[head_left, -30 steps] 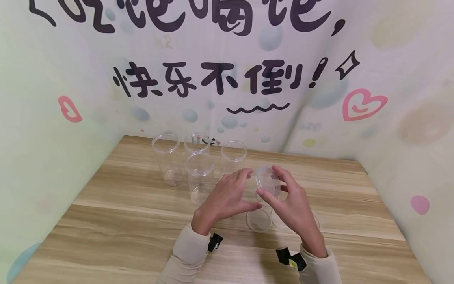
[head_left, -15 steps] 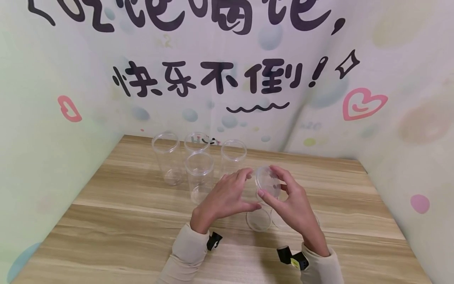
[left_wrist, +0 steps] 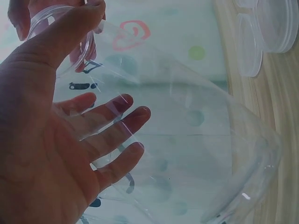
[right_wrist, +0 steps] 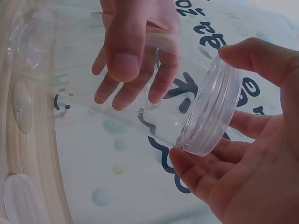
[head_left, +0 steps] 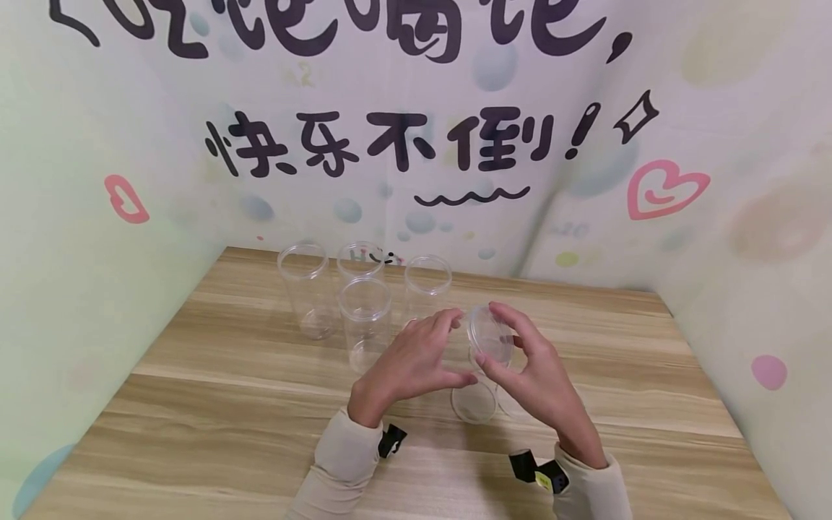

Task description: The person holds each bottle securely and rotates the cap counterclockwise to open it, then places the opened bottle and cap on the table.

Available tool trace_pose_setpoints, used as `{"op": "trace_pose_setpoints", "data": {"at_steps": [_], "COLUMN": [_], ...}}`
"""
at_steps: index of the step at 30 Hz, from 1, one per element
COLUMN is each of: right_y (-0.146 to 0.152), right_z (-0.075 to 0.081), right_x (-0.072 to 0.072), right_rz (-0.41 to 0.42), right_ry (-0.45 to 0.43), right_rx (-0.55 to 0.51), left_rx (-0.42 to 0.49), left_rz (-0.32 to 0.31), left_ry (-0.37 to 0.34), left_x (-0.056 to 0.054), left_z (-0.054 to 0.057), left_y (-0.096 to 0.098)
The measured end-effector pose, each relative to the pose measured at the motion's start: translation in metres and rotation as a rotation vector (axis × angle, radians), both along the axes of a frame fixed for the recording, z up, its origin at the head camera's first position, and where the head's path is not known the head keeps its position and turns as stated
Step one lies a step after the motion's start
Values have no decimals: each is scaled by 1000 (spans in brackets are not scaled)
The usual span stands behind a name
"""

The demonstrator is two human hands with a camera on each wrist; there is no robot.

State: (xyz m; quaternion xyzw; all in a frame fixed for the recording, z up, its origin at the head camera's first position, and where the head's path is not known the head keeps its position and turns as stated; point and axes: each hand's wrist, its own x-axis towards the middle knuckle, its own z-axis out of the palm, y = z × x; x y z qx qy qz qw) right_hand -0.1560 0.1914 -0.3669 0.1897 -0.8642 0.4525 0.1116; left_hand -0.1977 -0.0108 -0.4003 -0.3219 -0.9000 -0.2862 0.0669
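My left hand (head_left: pixel 416 361) grips a clear plastic cup (left_wrist: pixel 187 116) around its wall, thumb on one side and fingers on the other. The cup is tilted on its side above the table, its mouth facing right. At that mouth, my right hand (head_left: pixel 536 372) holds a clear round lid (right_wrist: pixel 212 109) by its edge between thumb and fingers. The lid sits against the cup's rim; whether it is fully seated I cannot tell. Below the hands, another flat clear lid (head_left: pixel 474 401) lies on the table, and more lids are partly hidden by the right hand.
Several clear cups stand upright at the back left, the nearest cup (head_left: pixel 365 325) close to my left hand. The wood-grain table (head_left: pixel 227 433) meets a printed fabric wall (head_left: pixel 390 217) behind. Black wrist cameras are strapped at both sleeves.
The right hand has turned slightly around the lid: its index finger shifts left along the top edge, its thumb a little lower, its wrist slightly right. The left hand stays almost still.
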Motion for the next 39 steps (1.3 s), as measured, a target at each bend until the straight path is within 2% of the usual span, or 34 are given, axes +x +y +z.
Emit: {"op": "trace_pose_setpoints", "data": {"at_steps": [8,12,17,21,26,30,34,39], "right_y": [1,0,-2,-3,-6,-8,-9,-10], "right_z": [0,0,0,1,4,3,3,4], "right_x": [0,0,-2,-1,2,3,2,2], "right_rz": [34,22,-56,-136,-212,-264,-285,-268], "right_ry": [-9,-17,-11,-49,-133,-166,-180,-203], "right_rx": [26,27,2,13,92,152,136,97], "left_rx": [-6,9,17,-14,-44,-54,-70,-80], "left_rz": [10,45,96,110,128,125,120,110], "left_ry": [-8,13,58,94,119,122,123,113], "left_x": [0,1,3,5,6,7,7,6], "left_z": [1,0,0,-1,-2,-2,-2,-1], "left_y": [1,2,7,13,17,19,19,18]}}
